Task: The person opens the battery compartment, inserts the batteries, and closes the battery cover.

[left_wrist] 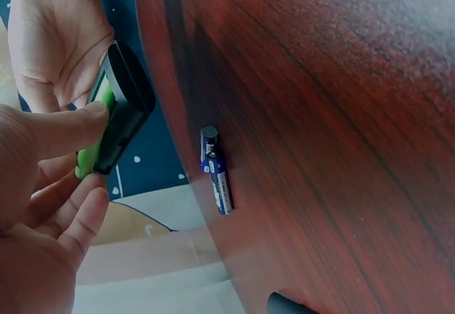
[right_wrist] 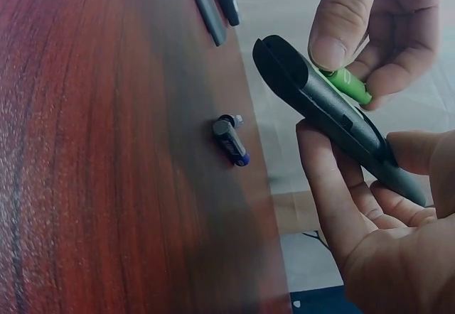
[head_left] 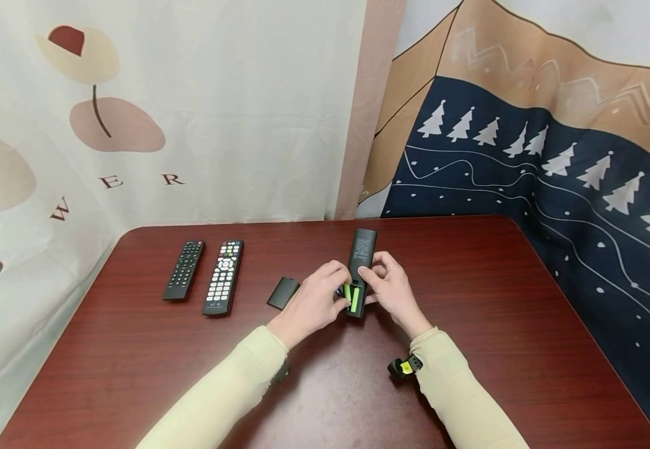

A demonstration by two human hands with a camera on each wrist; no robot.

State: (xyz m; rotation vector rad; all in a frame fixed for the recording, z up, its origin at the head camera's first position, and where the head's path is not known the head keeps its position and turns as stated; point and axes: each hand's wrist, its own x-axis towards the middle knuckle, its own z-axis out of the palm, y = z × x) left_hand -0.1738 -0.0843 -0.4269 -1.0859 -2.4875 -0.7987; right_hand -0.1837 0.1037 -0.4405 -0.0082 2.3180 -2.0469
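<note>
A black remote control [head_left: 363, 246] is held above the table in my right hand [head_left: 395, 290], its back turned up and its battery compartment uncovered. One green battery [head_left: 355, 299] lies in the compartment. My left hand [head_left: 316, 299] pinches a second green battery [right_wrist: 347, 84] between thumb and fingers; in the right wrist view it sits tilted at the compartment's edge. Whether it is fully seated cannot be seen. Blue-and-black batteries [left_wrist: 216, 172] lie close together on the table below, mostly hidden by my left hand in the head view.
A black battery cover [head_left: 283, 292] lies on the table, partly behind my left hand. Farther left are two more remote controls, a smaller black one [head_left: 184, 270] and a longer one with white buttons [head_left: 223, 277]. Printed curtains hang behind the reddish-brown table [head_left: 499, 293].
</note>
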